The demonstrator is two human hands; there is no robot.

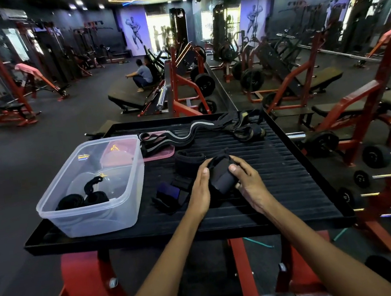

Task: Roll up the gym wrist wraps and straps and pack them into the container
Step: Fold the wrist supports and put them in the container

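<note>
The head camera looks down on a black ribbed bench [290, 186] with a raised rim, and the clear plastic container [114, 211] standing at its left front serves as the landmark here. Both hands are close together to the right of the container, clamped on one black wrist wrap [221, 177] that is partly rolled into a thick bundle. The left hand [200, 190] holds the roll's left side with its thumb on top and its fingers curled round the far edge. The right hand [247, 181] grips the right side, thumb pressed on the upper face, fingers tucked under the roll.

Inside the container, at its near left corner, lie two black rolled straps [81, 199], one with a loose tail curling upward. Just right of the container, touching the bench, sits a blue and black wrap [170, 194], flat and unrolled. Beyond the hands, farther from the container, lies another black wrap [189, 160], folded loosely. Behind the container's far right corner a pink lid [163, 154] rests on the bench, and a long black strap with grey stripes [188, 130] crosses over it toward the far right, ending beside a bundled black and olive strap [248, 131].

In the gym behind the bench, a person [143, 75] sits among red machines.
</note>
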